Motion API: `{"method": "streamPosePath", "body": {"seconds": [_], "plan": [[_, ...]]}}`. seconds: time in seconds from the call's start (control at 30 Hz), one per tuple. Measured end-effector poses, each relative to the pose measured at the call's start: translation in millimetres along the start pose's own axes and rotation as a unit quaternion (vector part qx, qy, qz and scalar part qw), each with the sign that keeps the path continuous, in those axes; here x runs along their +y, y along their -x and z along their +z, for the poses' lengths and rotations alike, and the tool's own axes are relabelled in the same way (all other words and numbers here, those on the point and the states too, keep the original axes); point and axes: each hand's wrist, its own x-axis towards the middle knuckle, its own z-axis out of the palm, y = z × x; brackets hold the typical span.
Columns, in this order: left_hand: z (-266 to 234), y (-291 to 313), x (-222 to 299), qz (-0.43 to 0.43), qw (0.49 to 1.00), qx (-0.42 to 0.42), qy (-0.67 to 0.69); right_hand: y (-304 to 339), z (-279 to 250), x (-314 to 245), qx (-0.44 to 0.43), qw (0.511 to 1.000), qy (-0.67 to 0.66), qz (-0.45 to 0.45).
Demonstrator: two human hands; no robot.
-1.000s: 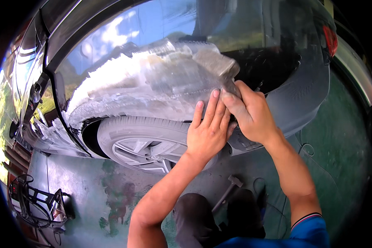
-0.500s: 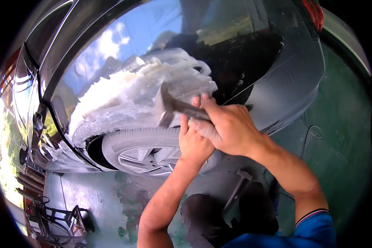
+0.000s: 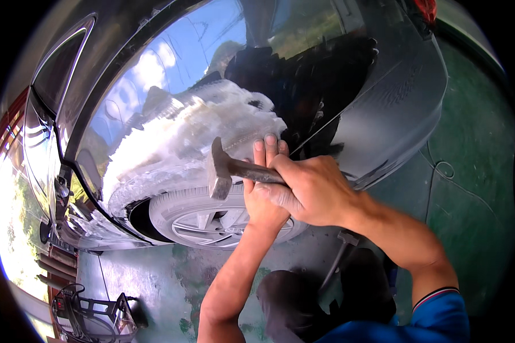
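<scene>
My right hand (image 3: pixel 317 188) is closed round the handle of a hammer (image 3: pixel 218 170), whose worn metal head points to the left. Below and behind the handle, my left hand (image 3: pixel 264 208) has its fingers stretched upward near the lower right of a whitish filler patch (image 3: pixel 180 134). That rough patch covers the dark car panel (image 3: pixel 303 74) above the wheel arch. The two hands overlap, so part of the left hand is hidden. Whether its fingertips press on the panel, I cannot tell. The car wheel (image 3: pixel 203 223) sits just beneath, partly covered by my left wrist.
A second hammer (image 3: pixel 338 257) lies on the green floor (image 3: pixel 160 274) by my knees (image 3: pixel 291 297). Black equipment with cables (image 3: pixel 91 314) stands at the lower left. A thin cable (image 3: pixel 440 171) curls over the floor on the right.
The view has shifted slightly, and the car appears a little lower. More of my left fingers shows above the handle. The hammer stays in my right hand, its head tilted a bit differently.
</scene>
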Motion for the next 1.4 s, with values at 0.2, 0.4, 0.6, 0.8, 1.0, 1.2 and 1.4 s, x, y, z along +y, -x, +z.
{"method": "streamPosePath", "body": {"seconds": [0.2, 0.4, 0.6, 0.8, 1.0, 1.2, 1.4], "plan": [[-0.4, 0.5, -0.5, -0.004, 1.000, 0.007, 0.016, 0.5, -3.6, -0.4, -0.013, 1.000, -0.007, 0.024], [0.6, -5.1, 0.2, -0.016, 0.999, 0.033, 0.010, 5.9, -7.2, 6.6, -0.004, 0.998, -0.041, 0.048], [-29.2, -21.3, -29.2, 0.039, 0.998, -0.002, -0.051, 84.3, -31.0, 17.6, 0.030, 0.970, -0.203, 0.132], [-52.2, -97.8, -50.0, -0.037, 0.987, 0.142, -0.069, 129.5, -21.9, 25.5, 0.076, 0.915, -0.283, 0.277], [-19.4, -19.3, -12.9, 0.015, 0.999, 0.011, -0.050, 81.4, -10.1, 17.4, 0.097, 0.967, -0.163, 0.168], [-4.5, 7.0, -10.5, 0.019, 0.999, 0.024, 0.028, 36.9, -1.6, 4.8, 0.115, 0.987, -0.103, 0.047], [-7.1, 3.9, -6.5, 0.019, 1.000, 0.013, -0.010, 29.0, 1.8, 4.0, 0.145, 0.984, -0.092, 0.047]]}}
